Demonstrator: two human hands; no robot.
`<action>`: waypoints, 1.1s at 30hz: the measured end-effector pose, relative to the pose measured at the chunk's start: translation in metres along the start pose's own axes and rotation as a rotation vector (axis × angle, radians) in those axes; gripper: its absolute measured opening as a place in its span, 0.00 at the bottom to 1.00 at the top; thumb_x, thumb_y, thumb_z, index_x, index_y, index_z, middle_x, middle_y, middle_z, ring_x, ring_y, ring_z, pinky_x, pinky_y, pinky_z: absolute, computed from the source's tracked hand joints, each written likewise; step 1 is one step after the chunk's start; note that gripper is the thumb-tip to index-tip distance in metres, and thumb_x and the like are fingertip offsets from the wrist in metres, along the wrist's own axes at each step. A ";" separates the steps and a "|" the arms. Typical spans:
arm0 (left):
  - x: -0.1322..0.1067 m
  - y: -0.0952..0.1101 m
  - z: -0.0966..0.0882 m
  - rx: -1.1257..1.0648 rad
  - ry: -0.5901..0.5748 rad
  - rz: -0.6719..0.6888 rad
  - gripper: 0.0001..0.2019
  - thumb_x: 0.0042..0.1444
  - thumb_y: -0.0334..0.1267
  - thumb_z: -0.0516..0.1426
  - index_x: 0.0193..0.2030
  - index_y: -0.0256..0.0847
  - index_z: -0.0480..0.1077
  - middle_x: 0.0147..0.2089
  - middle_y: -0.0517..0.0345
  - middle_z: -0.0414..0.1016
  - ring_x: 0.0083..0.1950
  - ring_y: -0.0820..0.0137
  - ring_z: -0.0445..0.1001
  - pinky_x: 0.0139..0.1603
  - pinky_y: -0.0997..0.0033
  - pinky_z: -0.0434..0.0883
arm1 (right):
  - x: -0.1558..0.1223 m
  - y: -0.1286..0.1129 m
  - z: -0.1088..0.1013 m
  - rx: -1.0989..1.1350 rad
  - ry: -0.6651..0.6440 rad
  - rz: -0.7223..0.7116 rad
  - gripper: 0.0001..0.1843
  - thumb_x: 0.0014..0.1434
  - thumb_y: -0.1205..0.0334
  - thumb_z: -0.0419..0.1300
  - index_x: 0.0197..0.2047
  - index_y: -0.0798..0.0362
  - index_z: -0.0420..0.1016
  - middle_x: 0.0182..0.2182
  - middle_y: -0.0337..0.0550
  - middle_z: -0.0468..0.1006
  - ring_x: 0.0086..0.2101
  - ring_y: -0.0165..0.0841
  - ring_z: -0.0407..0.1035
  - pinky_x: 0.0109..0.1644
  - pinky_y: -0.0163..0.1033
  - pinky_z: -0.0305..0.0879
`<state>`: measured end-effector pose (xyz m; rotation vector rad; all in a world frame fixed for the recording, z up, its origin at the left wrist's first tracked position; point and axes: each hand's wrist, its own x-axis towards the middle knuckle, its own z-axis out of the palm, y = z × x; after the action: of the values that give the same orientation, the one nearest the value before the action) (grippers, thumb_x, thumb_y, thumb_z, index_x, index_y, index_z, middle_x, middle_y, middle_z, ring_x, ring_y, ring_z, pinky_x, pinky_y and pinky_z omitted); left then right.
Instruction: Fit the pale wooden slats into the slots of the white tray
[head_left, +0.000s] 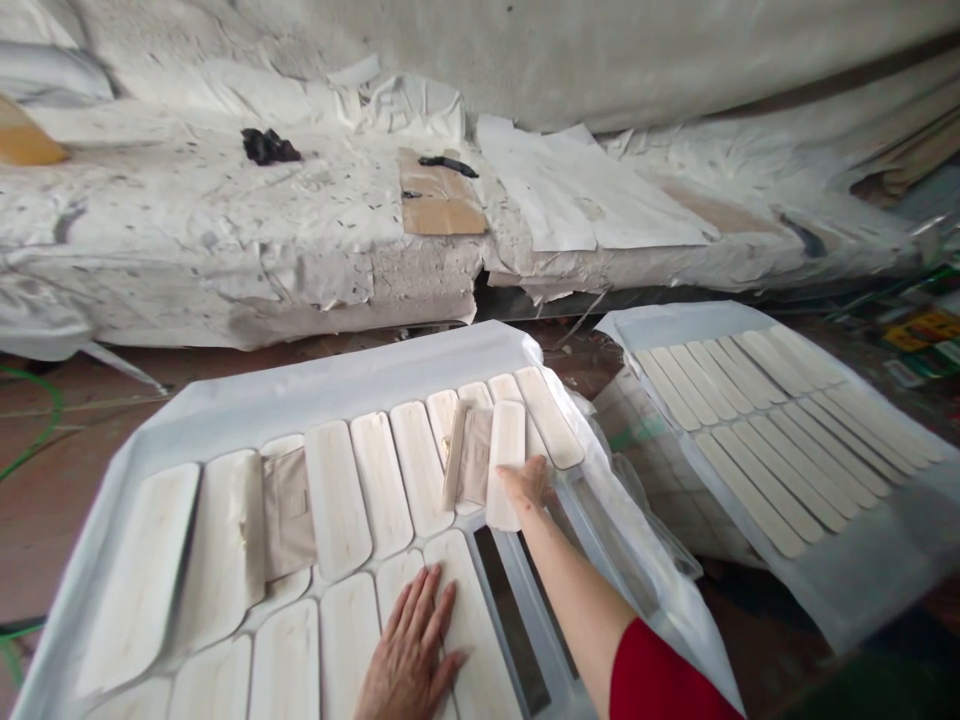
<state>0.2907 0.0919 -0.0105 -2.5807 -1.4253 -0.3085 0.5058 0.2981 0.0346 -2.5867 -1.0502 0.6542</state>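
My right hand [527, 485] pinches the near right edge of a pale off-white wallet [507, 450], whose beige lining [474, 455] shows beside the raised flap. A small gold-coloured fitting sits on the wallet's left side. Lower down, my left hand [414, 640] rests flat with its fingers stretched over long off-white pieces [466, 610] with rounded corners. Further left, a second wallet [289, 515] lies spread with its beige lining up and a gold-coloured fitting at its side. Similar pale pieces [337, 500] fill rows around both hands.
A white-covered rack [360, 365] carries the rows, with open slots [514, 600] near my right forearm. To the right stands another covered rack [885, 560] with pale pieces. Behind is a ledge [300, 230] draped in stained white sheeting, with cardboard [442, 205] and black scraps [268, 146].
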 end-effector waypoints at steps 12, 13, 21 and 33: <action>0.001 0.000 -0.003 -0.095 -0.064 -0.001 0.36 0.63 0.55 0.53 0.72 0.37 0.52 0.74 0.43 0.49 0.74 0.52 0.50 0.69 0.52 0.59 | -0.020 0.009 -0.050 0.407 -0.129 -0.446 0.07 0.54 0.55 0.56 0.31 0.48 0.63 0.21 0.33 0.72 0.25 0.33 0.68 0.30 0.35 0.60; 0.002 0.001 -0.003 -0.106 -0.061 0.004 0.35 0.63 0.55 0.53 0.71 0.36 0.54 0.75 0.43 0.49 0.74 0.52 0.49 0.69 0.51 0.59 | -0.031 0.013 -0.063 0.418 -0.121 -0.484 0.08 0.56 0.53 0.56 0.33 0.48 0.63 0.21 0.33 0.71 0.25 0.32 0.67 0.30 0.35 0.59; 0.011 0.002 0.005 -0.167 -0.062 -0.012 0.29 0.62 0.55 0.53 0.63 0.36 0.64 0.74 0.44 0.50 0.74 0.53 0.52 0.68 0.53 0.63 | -0.138 0.134 -0.108 0.215 -0.092 -0.442 0.17 0.63 0.42 0.52 0.38 0.47 0.66 0.25 0.41 0.76 0.26 0.38 0.71 0.32 0.40 0.63; 0.028 0.019 0.009 -0.228 -0.015 -0.025 0.22 0.62 0.46 0.56 0.59 0.35 0.65 0.70 0.45 0.60 0.73 0.55 0.54 0.69 0.52 0.63 | -0.113 0.172 -0.051 0.473 -0.473 -0.239 0.12 0.53 0.51 0.61 0.32 0.50 0.68 0.18 0.30 0.65 0.23 0.31 0.57 0.30 0.38 0.49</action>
<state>0.3224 0.1067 -0.0133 -2.7486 -1.5092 -0.4835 0.5610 0.0937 0.0427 -1.9099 -1.1389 1.3075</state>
